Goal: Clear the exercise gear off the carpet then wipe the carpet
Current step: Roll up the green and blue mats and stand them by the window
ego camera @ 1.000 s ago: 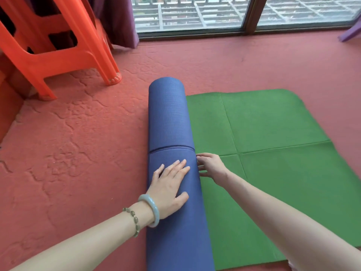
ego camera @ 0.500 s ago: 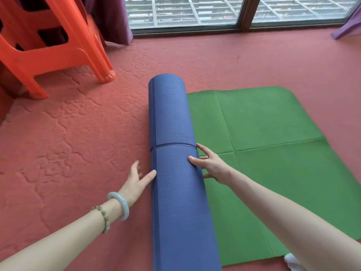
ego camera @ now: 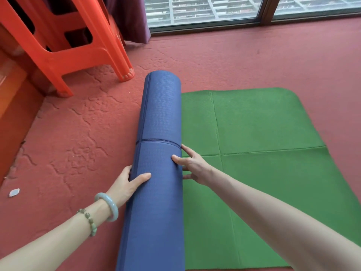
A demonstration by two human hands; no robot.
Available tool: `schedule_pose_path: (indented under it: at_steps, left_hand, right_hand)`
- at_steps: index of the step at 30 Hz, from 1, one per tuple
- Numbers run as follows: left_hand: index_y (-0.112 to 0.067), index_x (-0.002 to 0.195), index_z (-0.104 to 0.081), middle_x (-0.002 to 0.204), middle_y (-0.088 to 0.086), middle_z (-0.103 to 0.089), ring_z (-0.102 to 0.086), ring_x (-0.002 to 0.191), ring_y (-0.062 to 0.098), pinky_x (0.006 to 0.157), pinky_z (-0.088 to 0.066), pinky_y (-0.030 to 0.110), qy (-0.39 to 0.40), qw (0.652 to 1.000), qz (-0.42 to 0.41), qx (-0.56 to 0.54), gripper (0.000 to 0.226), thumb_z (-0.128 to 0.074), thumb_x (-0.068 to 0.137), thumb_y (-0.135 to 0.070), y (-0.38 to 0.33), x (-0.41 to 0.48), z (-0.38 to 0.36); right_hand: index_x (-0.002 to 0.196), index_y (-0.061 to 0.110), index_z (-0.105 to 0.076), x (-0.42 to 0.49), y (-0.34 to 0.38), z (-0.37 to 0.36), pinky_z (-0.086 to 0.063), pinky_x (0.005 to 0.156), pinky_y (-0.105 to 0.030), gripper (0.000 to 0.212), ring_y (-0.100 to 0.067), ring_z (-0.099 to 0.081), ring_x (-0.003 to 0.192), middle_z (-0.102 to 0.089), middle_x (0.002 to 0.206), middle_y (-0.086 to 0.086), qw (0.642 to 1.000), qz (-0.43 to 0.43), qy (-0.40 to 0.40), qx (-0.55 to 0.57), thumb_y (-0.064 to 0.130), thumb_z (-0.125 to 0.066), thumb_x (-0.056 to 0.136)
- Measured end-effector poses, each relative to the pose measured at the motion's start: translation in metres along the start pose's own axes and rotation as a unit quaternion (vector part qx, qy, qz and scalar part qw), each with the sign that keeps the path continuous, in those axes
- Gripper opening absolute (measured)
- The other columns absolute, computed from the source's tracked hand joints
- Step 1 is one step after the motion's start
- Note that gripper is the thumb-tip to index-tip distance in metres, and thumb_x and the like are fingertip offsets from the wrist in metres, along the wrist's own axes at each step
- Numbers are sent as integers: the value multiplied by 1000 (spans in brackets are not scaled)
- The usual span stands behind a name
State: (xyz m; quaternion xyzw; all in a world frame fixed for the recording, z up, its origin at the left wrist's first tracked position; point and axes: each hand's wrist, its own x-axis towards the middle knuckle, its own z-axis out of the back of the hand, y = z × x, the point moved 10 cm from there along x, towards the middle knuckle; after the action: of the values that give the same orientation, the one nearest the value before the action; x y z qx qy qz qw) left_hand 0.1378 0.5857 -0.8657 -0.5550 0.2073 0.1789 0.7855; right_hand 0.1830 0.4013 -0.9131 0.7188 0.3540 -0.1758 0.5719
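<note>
Lengthwise, both hands (ego camera: pixel 160 173) clasp the ribbed blue cylindrical rolled mat (ego camera: pixel 159 153) beside flat green mat (ego camera: pixel 263 143).

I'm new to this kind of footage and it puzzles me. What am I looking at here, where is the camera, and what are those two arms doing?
There is no machine here: a person wears a camera on the head, looking forward and down at bare arms. The left hand and right hand grip a rolled blue mat from either side, fingers curled against it. It lies along the left edge of a flat green mat, on a red carpet. An orange plastic chair stands at the upper left, and a window runs along the top.
</note>
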Motion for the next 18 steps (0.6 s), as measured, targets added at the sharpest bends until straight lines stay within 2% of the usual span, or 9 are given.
schedule_pose_path:
  at_steps: [4, 7, 9, 11, 12, 13, 15, 16, 18]
  left_hand:
    - [-17, 129, -43, 113, -5, -60, -60, 96, 7, 72, -47, 21, -56, 998, 10, -3, 101, -69, 43, -62, 16, -12, 53]
    - [-19, 130, -40, 116, -3, -58, -58, 96, 3, 74, -46, 22, -75, 997, 20, 5, 96, -74, 48, -56, 20, -20, 62]
    - [-25, 125, -38, 121, -3, -54, -57, 101, 8, 86, -48, 31, -90, 995, 28, 28, 96, -75, 44, -61, 21, -20, 58]
    - [-31, 120, -35, 126, -2, -47, -52, 112, 14, 100, -42, 39, -101, 992, 15, 68, 95, -71, 41, -70, 14, -21, 48]
    - [-31, 120, -33, 130, -1, -43, -47, 117, 14, 105, -38, 39, -100, 991, 1, 86, 94, -67, 43, -73, 8, -21, 39]
    - [-30, 123, -32, 135, -1, -38, -42, 121, 12, 108, -32, 35, -90, 991, -20, 98, 93, -62, 47, -75, 0, -23, 26]
    - [-29, 129, -29, 145, -2, -27, -28, 131, 8, 110, -19, 24, -49, 989, -72, 119, 85, -50, 58, -73, -18, -25, -7]
    - [-33, 130, -30, 149, -3, -22, -19, 136, 6, 110, -13, 22, -27, 986, -92, 137, 78, -44, 63, -70, -27, -26, -24]
    - [-48, 127, -30, 152, -6, -13, -8, 139, 6, 112, -8, 25, 2, 973, -115, 198, 60, -32, 70, -67, -39, -27, -53]
  right_hand:
    - [148, 33, -19, 16, -16, -58, -46, 94, -44, 78, -16, -60, 105, -64, 114, 1, 999, -24, 44, 6, 21, -66, 87]
    - [149, 33, -17, 21, -22, -71, -43, 100, -45, 78, -18, -57, 113, -61, 124, -2, 998, -34, 53, -28, 24, -65, 88]
    - [148, 29, -21, 19, -15, -61, -41, 100, -45, 76, -20, -55, 114, -60, 122, -4, 996, -26, 39, -82, 22, -65, 87]
    - [146, 25, -27, 17, -1, -40, -42, 101, -47, 72, -28, -56, 117, -57, 105, -8, 991, -3, 5, -130, 14, -66, 86]
    - [144, 24, -31, 16, 7, -29, -44, 99, -46, 70, -31, -58, 115, -54, 97, -10, 988, 8, -14, -151, 7, -65, 85]
    - [142, 22, -35, 15, 13, -20, -48, 94, -45, 67, -31, -62, 104, -51, 88, -10, 985, 16, -31, -166, 0, -62, 85]
    - [138, 18, -39, 13, 18, -2, -51, 75, -39, 62, -22, -55, 73, -47, 74, -6, 986, 16, -51, -158, -12, -46, 84]
    - [135, 16, -42, 11, 15, 8, -50, 66, -34, 60, -18, -50, 66, -49, 70, -6, 990, 0, -56, -132, -14, -39, 83]
    - [126, 16, -49, 2, 5, 30, -51, 56, -26, 54, -15, -53, 62, -59, 74, -5, 993, -37, -64, -90, -12, -34, 83]
